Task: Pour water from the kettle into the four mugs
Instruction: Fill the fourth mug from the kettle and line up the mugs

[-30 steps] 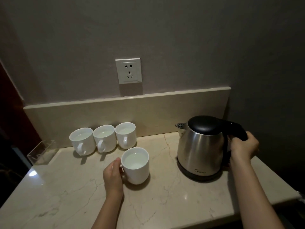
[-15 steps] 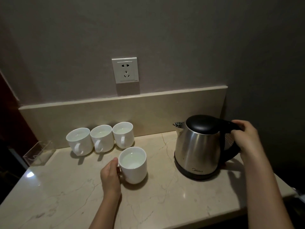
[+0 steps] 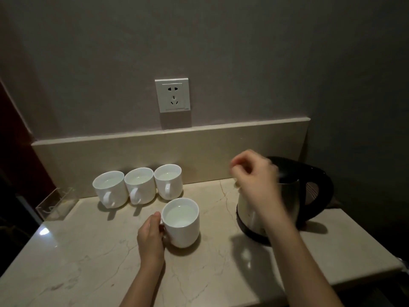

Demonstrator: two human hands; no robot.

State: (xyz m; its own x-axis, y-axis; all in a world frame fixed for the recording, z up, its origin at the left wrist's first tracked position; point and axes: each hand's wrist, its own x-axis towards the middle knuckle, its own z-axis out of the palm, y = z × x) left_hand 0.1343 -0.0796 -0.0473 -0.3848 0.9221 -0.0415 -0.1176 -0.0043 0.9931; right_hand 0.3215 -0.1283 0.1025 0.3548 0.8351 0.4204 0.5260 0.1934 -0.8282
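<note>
Gleaming steel kettle [image 3: 294, 202]; left hand [image 3: 151, 237] gripping filled mug [image 3: 181, 222], right hand [image 3: 254, 176] loose.

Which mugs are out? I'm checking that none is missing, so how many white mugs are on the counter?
4. Three stand in a row by the backsplash: left mug, middle mug, right mug. The front mug is held by the left hand. None seems hidden.
</note>
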